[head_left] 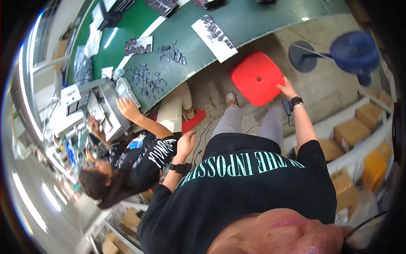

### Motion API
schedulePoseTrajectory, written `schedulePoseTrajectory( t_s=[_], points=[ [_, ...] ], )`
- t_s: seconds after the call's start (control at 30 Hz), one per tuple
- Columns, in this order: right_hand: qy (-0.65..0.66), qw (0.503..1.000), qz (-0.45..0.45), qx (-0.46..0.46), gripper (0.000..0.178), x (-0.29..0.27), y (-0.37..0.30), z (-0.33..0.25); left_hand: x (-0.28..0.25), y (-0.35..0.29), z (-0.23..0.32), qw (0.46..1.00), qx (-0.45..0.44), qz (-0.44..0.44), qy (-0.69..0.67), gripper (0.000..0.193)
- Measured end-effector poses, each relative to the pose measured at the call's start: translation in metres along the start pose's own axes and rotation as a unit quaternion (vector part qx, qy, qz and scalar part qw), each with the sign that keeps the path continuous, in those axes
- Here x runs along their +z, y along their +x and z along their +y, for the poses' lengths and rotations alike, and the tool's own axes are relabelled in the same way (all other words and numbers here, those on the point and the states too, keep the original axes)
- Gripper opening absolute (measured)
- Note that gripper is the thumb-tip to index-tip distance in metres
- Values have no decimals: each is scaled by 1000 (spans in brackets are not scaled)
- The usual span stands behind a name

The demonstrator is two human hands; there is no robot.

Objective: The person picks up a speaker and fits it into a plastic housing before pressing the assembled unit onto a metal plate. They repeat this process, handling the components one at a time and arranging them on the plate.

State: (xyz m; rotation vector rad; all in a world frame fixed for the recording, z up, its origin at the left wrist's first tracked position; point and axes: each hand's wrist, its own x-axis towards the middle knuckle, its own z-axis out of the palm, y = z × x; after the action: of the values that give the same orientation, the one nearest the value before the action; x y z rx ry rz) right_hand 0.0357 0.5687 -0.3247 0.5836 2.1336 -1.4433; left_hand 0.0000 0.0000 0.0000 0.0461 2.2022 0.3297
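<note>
My right hand grips the near right edge of a red plastic stool, its fingers round the rim. The stool's square top, with a small hole in the middle, faces up beside the workbench. A dark watch sits on that wrist. My left hand hangs in front of my body with its fingers loosely curled, and no object shows in it. Nearest to it is a co-worker's black-clothed arm. A dark strap circles my left wrist.
A green workbench carries small dark parts and white trays. A co-worker works at a machine on the left. A blue fan stands at right, near shelves with cardboard boxes. Cables lie on the floor.
</note>
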Motion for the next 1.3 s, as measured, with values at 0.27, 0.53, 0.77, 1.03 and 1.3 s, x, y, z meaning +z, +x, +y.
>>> schedulePoseTrajectory(
  t_s=[0.27, 0.53, 0.77, 1.03, 1.3],
  points=[
    [-140, 988, 30, 54, 95, -51, 98, 83, 14, 53, 222, 948, 112, 277, -105, 60],
    [106, 990, 6, 88, 75, -8, 78, 37, -58, 191, 257, 916, 224, 331, -28, 74],
    [-81, 958, -24, 273, 69, 17, 42, -17, -92, 259, 232, 889, 342, 303, -15, 75],
    [-352, 921, -72, 150, 60, 0, 30, -137, -110, 274, 231, 868, 414, 267, -58, 70],
    [-169, 943, 96, -272, 15, -66, 4, -355, -105, 273, 238, 869, 395, 300, 2, 61]
  ],
)
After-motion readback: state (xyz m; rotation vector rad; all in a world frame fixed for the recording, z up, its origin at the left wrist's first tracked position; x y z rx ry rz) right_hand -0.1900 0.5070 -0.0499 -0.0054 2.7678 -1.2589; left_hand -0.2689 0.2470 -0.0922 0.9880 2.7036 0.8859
